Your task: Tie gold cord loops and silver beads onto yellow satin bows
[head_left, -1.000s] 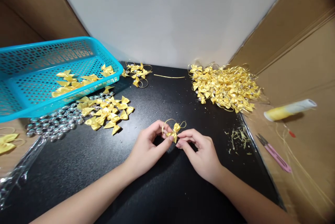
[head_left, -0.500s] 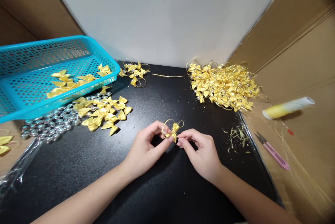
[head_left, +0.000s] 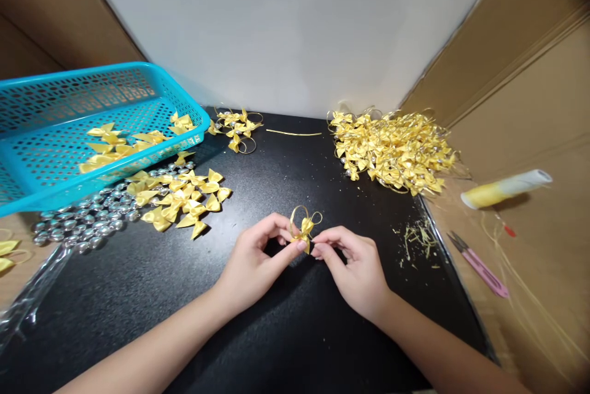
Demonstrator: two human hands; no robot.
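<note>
Both hands meet over the middle of the black table (head_left: 286,326). My left hand (head_left: 255,262) pinches a small yellow ribbon bow (head_left: 305,231) with thin gold cord loops sticking up from it. My right hand (head_left: 354,268) pinches the same bow from the right, fingertips closed on it. The bow is held just above the tabletop.
A blue perforated basket (head_left: 55,136) with a few yellow bows stands at the left. Loose yellow bows (head_left: 184,200) and silver beads (head_left: 87,222) lie beside it. A big heap of finished bows (head_left: 391,151) sits at the back right. Pink snips (head_left: 479,265) and a glue tube (head_left: 504,188) lie on cardboard at right.
The gold cord loops on the bow have drawn in smaller and turned slightly. Both hands stay almost in place.
</note>
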